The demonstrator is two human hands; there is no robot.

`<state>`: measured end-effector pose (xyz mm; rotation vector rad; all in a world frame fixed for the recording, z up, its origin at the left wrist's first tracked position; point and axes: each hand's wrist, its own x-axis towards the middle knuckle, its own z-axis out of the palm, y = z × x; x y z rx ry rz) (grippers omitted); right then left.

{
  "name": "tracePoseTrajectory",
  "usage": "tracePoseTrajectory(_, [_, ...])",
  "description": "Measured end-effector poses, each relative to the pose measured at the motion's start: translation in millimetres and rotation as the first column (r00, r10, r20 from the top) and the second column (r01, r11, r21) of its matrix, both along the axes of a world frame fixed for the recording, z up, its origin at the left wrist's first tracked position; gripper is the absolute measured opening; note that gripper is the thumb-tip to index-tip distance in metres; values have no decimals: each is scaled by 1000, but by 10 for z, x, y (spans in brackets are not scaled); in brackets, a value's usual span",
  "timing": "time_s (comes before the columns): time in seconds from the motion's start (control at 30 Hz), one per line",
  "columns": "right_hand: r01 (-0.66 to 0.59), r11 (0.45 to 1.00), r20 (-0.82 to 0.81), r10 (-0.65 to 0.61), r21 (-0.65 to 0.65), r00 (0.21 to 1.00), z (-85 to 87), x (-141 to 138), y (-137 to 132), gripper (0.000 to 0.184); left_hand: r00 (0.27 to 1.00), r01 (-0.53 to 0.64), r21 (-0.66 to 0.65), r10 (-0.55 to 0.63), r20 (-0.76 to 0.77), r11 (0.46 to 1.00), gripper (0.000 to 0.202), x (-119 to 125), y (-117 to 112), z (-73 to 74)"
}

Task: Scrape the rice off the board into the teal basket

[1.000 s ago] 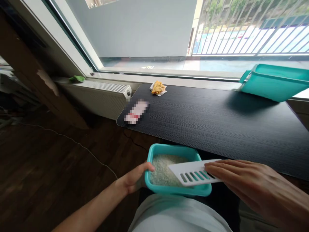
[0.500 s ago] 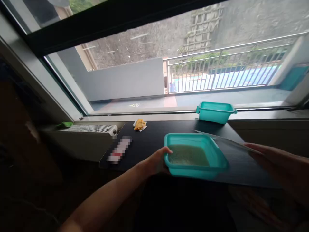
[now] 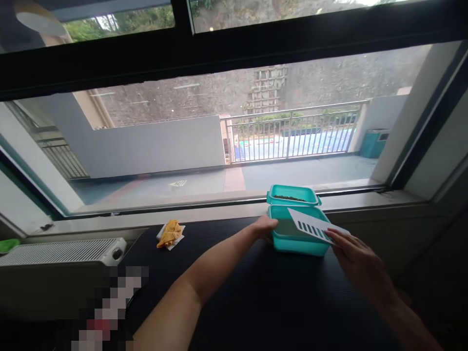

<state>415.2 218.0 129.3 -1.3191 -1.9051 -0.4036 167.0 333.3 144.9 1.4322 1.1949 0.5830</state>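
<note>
A teal plastic container (image 3: 300,245) is at the far right part of the dark desk. My left hand (image 3: 265,226) grips its left rim, with the thumb over the edge and the other fingers mostly hidden behind the wall. In my right hand (image 3: 353,251), a flat white slotted panel (image 3: 316,222) slants across the container's right side, its slots near the opening. The panel covers part of the inside. Just behind stands a second teal container (image 3: 292,190) on the window sill, with dark, crumbly matter inside.
A yellow-brown crumpled item (image 3: 171,234) lies on white paper at the desk's back left. A pixelated, pale strip-shaped object (image 3: 119,297) is at the near left. Left of the desk stands a white radiator (image 3: 73,251). The window and sill (image 3: 219,209) bound the far side.
My left hand has carried the front container away from me, up close to the one on the sill. My right hand has brought the slotted panel along. The view has tilted and shifted.
</note>
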Motion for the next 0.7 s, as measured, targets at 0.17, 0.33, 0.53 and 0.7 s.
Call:
tracePoseTrajectory(0.17, [16, 998, 25, -17, 53, 1000, -263, 71, 54, 37, 880, 105, 350, 77, -468, 931, 95, 16, 215, 233])
tracePoseTrajectory(0.33, [6, 997, 69, -11, 75, 998, -371, 140, 65, 35, 758, 373, 458, 20, -652, 807, 83, 283, 506, 356])
tracePoseTrajectory(0.53, [0, 997, 85, -6, 71, 996, -405, 266, 127, 36, 714, 374, 523, 122, -690, 766, 38, 438, 501, 177])
tracePoseTrajectory(0.7, [-20, 998, 89, 16, 51, 996, -392, 443, 218, 39, 716, 347, 553, 167, -678, 757, 35, 528, 491, 138])
